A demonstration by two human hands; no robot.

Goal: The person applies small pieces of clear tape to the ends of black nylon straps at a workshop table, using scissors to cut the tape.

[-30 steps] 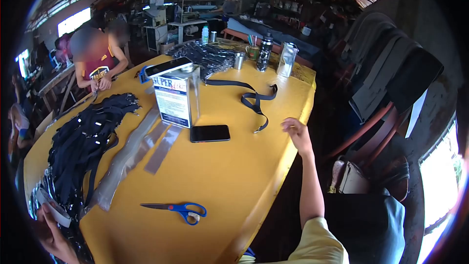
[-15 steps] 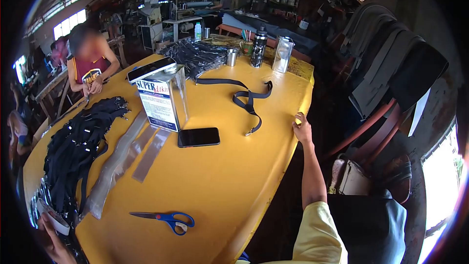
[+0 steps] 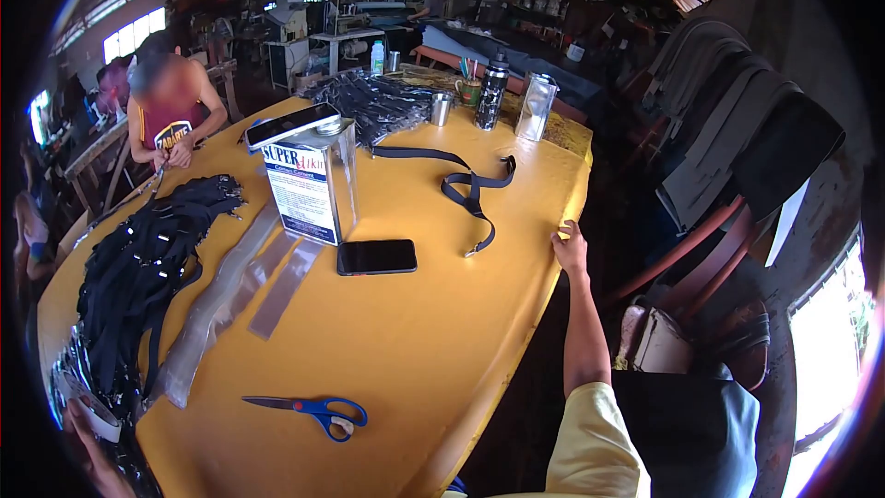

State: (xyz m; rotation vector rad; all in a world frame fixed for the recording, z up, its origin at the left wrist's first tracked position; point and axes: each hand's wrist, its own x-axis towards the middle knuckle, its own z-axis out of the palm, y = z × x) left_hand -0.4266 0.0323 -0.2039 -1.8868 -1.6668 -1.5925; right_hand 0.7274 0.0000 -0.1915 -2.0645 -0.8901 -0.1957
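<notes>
My right hand (image 3: 572, 247) is at the right edge of the yellow-covered table (image 3: 415, 341), fingers curled over the rim. Low at the far left, my left hand (image 3: 97, 456) is partly cut off by the dark border, its fingers against a white curved band (image 3: 100, 420). Beside it lies a heap of black straps (image 3: 138, 286) with metal buckles. Blue-handled scissors (image 3: 318, 413) rest near the front of the table. A single black strap (image 3: 461, 186) with a metal end lies looped toward the right hand, apart from it.
A contact cement can (image 3: 300, 189) carries a phone (image 3: 293, 125) on top; another phone (image 3: 376, 257) lies beside it. Clear plastic strips (image 3: 217, 314), a metal cup (image 3: 441, 109) and a black bottle (image 3: 490, 92) are on the table. A co-worker (image 3: 175, 115) stands across, at left.
The view has shifted slightly. My left hand sits a little lower and further left, while my right hand stays at the table edge. The co-worker's hands have moved slightly.
</notes>
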